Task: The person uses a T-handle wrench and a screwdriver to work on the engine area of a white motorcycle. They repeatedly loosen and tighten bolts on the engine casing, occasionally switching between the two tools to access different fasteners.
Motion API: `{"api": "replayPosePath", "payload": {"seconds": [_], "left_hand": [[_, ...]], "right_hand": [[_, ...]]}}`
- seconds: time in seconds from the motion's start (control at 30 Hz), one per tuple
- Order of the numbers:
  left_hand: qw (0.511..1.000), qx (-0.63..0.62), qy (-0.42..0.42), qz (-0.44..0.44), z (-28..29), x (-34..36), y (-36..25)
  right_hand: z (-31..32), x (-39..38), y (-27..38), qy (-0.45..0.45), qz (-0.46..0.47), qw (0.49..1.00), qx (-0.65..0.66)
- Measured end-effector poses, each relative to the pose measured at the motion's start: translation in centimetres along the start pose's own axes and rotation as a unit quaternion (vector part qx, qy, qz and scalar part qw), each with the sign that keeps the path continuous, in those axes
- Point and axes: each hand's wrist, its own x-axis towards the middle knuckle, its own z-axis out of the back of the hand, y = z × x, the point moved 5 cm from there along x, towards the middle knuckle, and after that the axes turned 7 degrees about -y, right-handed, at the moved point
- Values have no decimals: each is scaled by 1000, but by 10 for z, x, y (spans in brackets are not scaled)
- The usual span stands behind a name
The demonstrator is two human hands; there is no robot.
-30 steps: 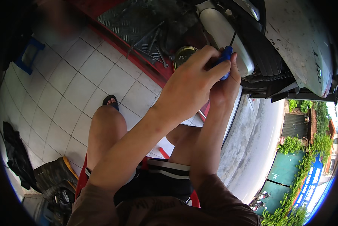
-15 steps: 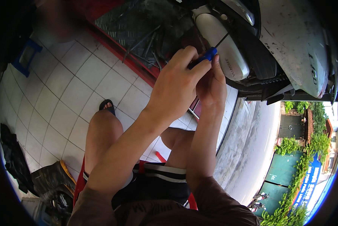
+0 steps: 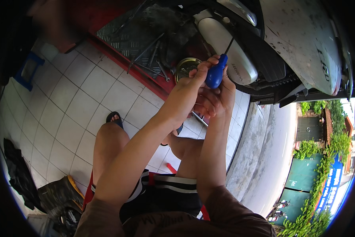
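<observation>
Tin, head view: a round golden tin (image 3: 187, 59) stands on the red platform (image 3: 118, 60), at its long edge nearest the person; small metallic contents show inside, too dim to identify.
Screwdriver: a blue-handled screwdriver (image 3: 214, 77) is held up in front of the motorbike's silver cover (image 3: 219, 35), its thin shaft pointing away from the person.
Left grip (image 3: 186, 90): narrow, thumb and fingers closed on the blue handle.
Right grip (image 3: 225, 94): curled against the handle's other side; I cannot tell whether it also grips.
Spanners: metal spanners (image 3: 162, 72) lie beside the tin, near the same platform edge.
Hidden: the curled fingers overlap below the handle, and the tin's right side is partly covered by the hands.
Hard to make out: whether the shaft's tip touches the bike; dark parts farther back on the platform.
Cut off: the motorbike at the top, a blurred shape (image 3: 53, 23) at upper left.
</observation>
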Motion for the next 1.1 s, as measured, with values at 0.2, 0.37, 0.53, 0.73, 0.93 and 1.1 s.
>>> {"api": "replayPosePath", "payload": {"seconds": [0.2, 0.37, 0.53, 0.73, 0.93, 1.1], "left_hand": [[898, -348, 221, 152, -19, -7, 16], [853, -438, 218, 183, -19, -4, 15], [974, -206, 12, 93, -5, -1, -5], [951, 265, -114, -113, -6, -13, -25], [698, 557, -195, -405, -16, -22, -23], [897, 369, -131, -204, 2, -9, -12]], "right_hand": [[-18, -3, -6, 41, 42, 998, 17], [-9, -3, -3, -44, 48, 998, -15], [-6, -12, 16, -140, 52, 968, -204], [-16, -14, 16, -161, 64, 942, -288], [-20, -11, 8, -177, 31, 935, -306], [-18, -9, 11, -176, 9, 951, -255]]}}
